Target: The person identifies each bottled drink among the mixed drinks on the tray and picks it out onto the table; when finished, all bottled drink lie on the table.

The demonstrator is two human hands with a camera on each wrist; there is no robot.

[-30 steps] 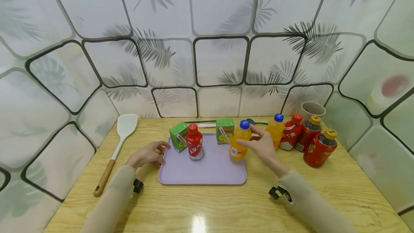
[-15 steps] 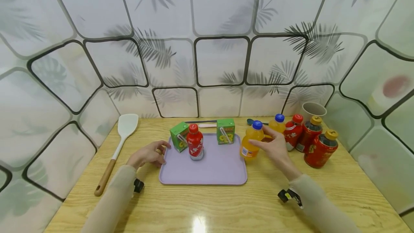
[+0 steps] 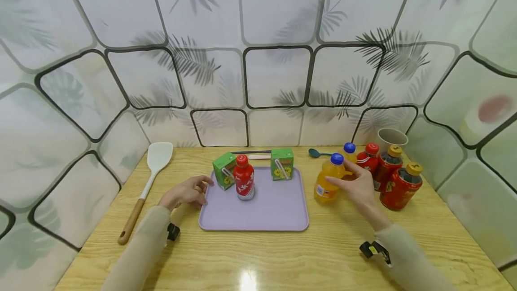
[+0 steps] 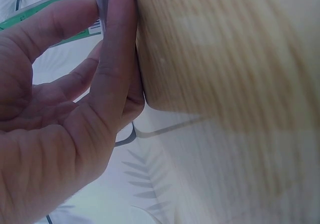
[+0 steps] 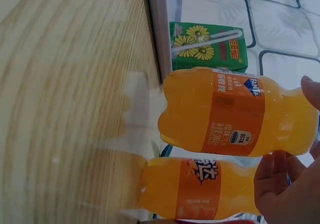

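Right grip (image 3: 359, 187) holds orange bottle (image 3: 324, 188) near its neck, likely for balance. Relaxed left grip (image 3: 186, 193) touches tray (image 3: 255, 214) at its right, presumably steadying.

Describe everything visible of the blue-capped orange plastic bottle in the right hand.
This orange plastic bottle looks translucent, its blue cap on, its orange label bearing white print and a blue FANTA logo. Nearly upright, it seems clear of the wooden table, right of the lilac rectangular tray, gripped near the top by the right hand.
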